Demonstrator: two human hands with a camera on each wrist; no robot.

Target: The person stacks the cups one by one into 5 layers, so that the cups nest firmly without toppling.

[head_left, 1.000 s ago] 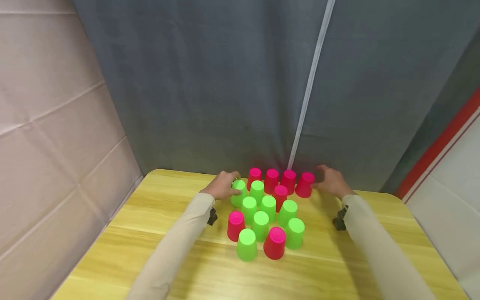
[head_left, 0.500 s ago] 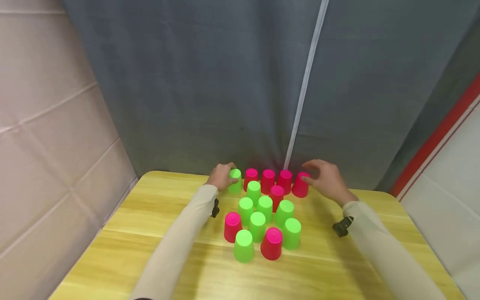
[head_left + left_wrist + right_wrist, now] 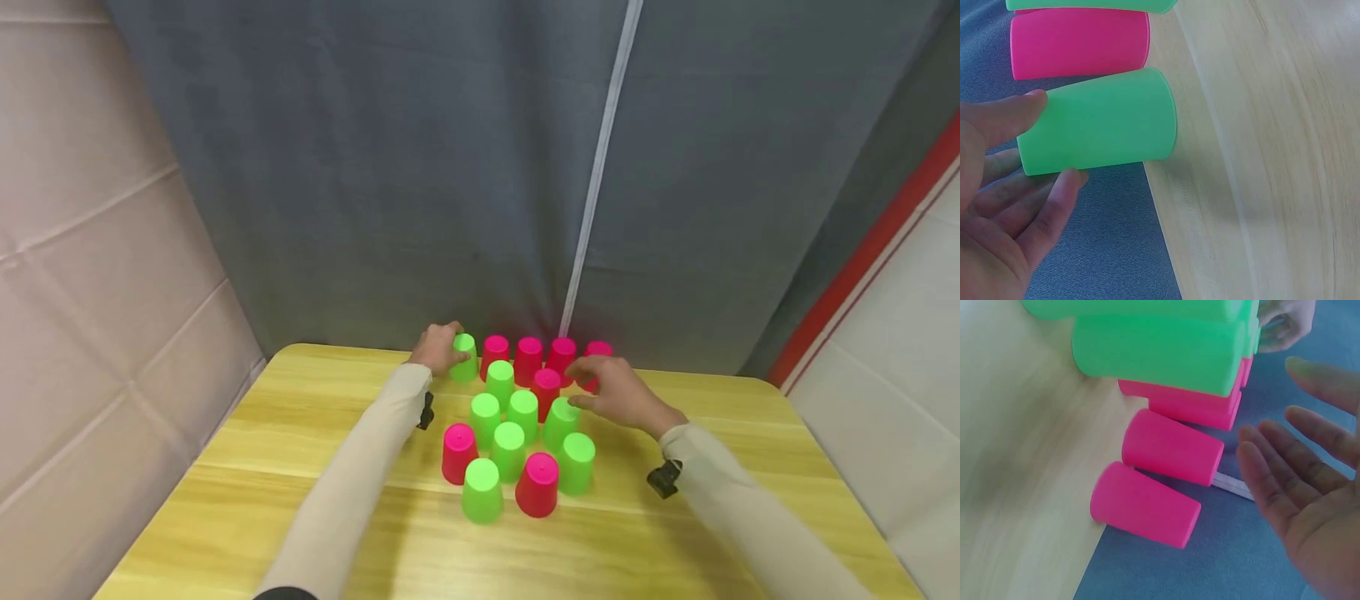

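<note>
At the far edge: your left hand (image 3: pixel 438 352) grips the end green cup (image 3: pixel 464 358), thumb on one side and fingers curled round the other, as the left wrist view shows (image 3: pixel 1100 122). The cup stands upside down on the worktop (image 3: pixel 300 467), touching the first pink cup of the back row (image 3: pixel 494 357).
Why held so: judging by the grip, you hold the green cup by its wall so that it stays steady and in line with the row; this is a reading, not something seen.
Right hand: your right hand (image 3: pixel 611 396) hovers with fingers spread and relaxed, holding nothing. It hangs over the right part of the cluster, near the upper green cup on that side (image 3: pixel 558 423) and partly in front of the end pink cup (image 3: pixel 597 350).
Right wrist view: your palm (image 3: pixel 1310 506) faces the two nearest pink cups (image 3: pixel 1172 447) and stands apart from them.
Cluster: green and pink cups, all upside down, stand packed close together, narrowing toward you to a green cup (image 3: pixel 481 490) and a pink cup (image 3: pixel 537 484) in front.
Why packed so: rims seem to touch, so each cup appears braced by its neighbours.
Writing: no brand, label or lettering can be read on any cup.
Backdrop: grey curtain (image 3: pixel 450 167) hangs just behind the worktop.
</note>
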